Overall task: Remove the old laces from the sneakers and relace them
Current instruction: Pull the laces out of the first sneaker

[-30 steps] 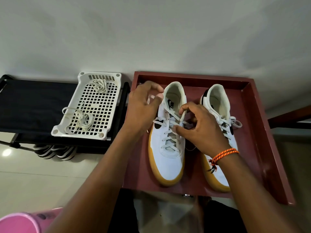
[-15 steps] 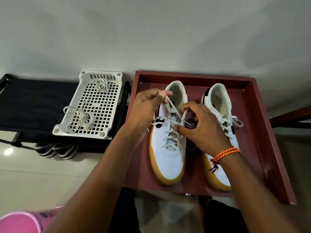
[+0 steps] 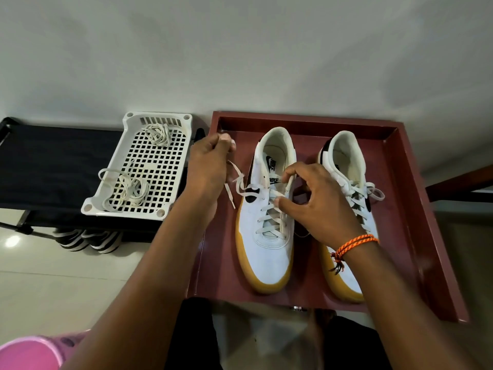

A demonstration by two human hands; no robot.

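Note:
Two white sneakers with gum soles stand side by side in a dark red tray [image 3: 394,214]. The left sneaker [image 3: 269,252] has a white lace [image 3: 266,212] threaded through most of its eyelets. My left hand [image 3: 209,166] grips one free end of that lace and holds it out to the left of the shoe. My right hand [image 3: 317,198] pinches the other strand of the lace at the shoe's top eyelets, beside the tongue. The right sneaker [image 3: 346,166] is laced and tied in a bow; my right wrist covers its front part.
A white perforated basket [image 3: 173,182] holding two loose bundles of old laces [image 3: 128,190] sits on a black rack [image 3: 53,169] to the left. Striped slippers [image 3: 88,240] lie under the rack. A pink object [image 3: 29,352] is at the bottom left corner.
My left hand has pulled its lace end out from over the shoe's collar to the left, past the tray's edge. My right hand stayed at the top eyelets.

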